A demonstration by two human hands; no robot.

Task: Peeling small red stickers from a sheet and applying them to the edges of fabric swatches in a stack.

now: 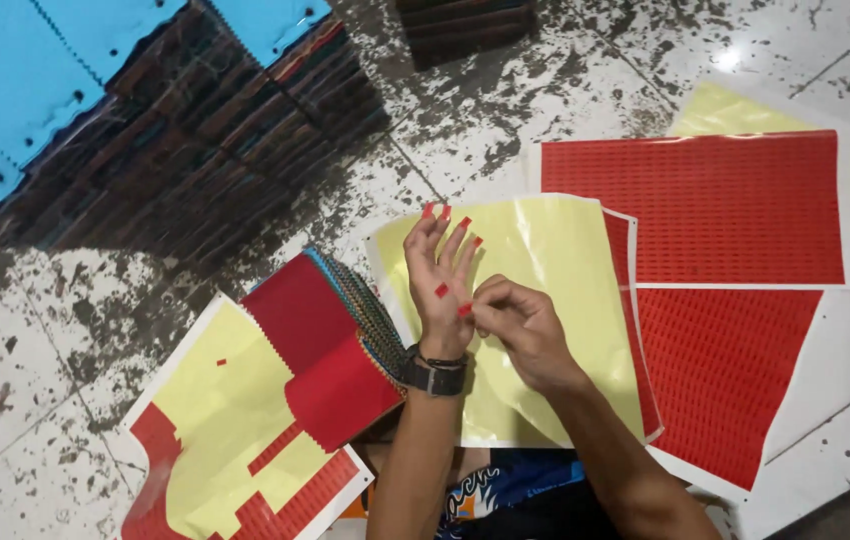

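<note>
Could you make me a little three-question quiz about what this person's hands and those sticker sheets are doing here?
1. True or false: small red stickers sit on the fingertips of the left hand.
2. What does the right hand pinch at? A) the wristwatch B) a red sticker on the left palm C) the blue sheet
3. What lies directly beneath both hands?

Key:
1. True; several fingertips carry red stickers.
2. B; the right fingers meet a red sticker at the left palm's edge. The wristwatch is on the left wrist, untouched.
3. A yellow backing sheet, stripped of stickers, lying over red sticker sheets on the speckled floor.
</note>
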